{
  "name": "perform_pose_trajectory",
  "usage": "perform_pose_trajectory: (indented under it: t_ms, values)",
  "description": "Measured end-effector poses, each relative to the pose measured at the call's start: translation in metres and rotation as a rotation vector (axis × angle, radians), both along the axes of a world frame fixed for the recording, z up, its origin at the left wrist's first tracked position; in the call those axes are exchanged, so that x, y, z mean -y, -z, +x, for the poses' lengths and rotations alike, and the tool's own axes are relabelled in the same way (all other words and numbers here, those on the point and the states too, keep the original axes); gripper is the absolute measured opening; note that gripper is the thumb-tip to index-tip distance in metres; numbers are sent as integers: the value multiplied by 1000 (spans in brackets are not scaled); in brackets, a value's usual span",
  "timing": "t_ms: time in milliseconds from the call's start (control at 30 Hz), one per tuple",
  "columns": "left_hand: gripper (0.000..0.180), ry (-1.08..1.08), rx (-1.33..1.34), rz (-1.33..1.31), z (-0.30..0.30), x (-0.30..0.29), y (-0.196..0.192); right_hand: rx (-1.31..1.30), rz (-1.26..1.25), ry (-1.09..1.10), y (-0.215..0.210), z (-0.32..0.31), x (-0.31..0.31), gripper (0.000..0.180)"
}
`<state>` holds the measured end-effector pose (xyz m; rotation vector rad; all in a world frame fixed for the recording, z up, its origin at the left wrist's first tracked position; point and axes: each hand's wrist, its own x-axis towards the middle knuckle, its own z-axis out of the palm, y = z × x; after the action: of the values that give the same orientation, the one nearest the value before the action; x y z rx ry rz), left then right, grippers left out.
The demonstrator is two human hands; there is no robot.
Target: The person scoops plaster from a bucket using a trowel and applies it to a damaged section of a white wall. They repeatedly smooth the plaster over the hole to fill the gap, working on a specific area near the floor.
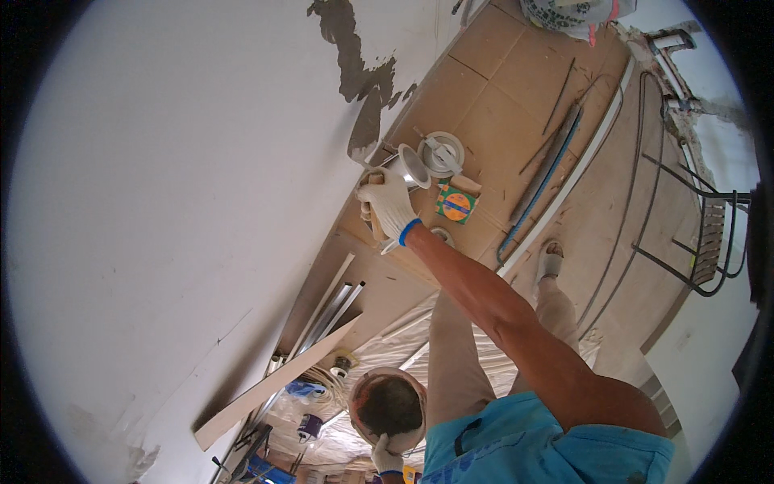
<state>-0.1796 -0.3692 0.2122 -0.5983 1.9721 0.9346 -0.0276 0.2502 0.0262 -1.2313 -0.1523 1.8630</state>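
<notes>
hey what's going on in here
A person in white gloves is working at a white wall. The right hand grips a trowel, its blade at the lower end of an uneven grey patch on the wall. The left hand holds the rim of a bucket with dark grey material inside. Round white fittings and a green-and-orange box sit on the brown floor covering.

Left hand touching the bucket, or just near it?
Touching. The head view shows the gloved left hand at the bucket, its thumb lapping over the rim with no gap.
</notes>
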Motion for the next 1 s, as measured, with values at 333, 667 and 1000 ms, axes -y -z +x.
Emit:
perform_pose_trajectory:
  t_ms: [333,667,1000]
  values:
    - [34,-29,-32,-21,8,-16,-15,-56,99,84,-29,-23,-37,16]
    - [40,-25,22,-9,-10,12,-1,-31,1,-9,-9,-16,13,17]
    - [42,-7,-6,-30,-6,-9,-1,-85,38,-3,-28,-30,-25,12]
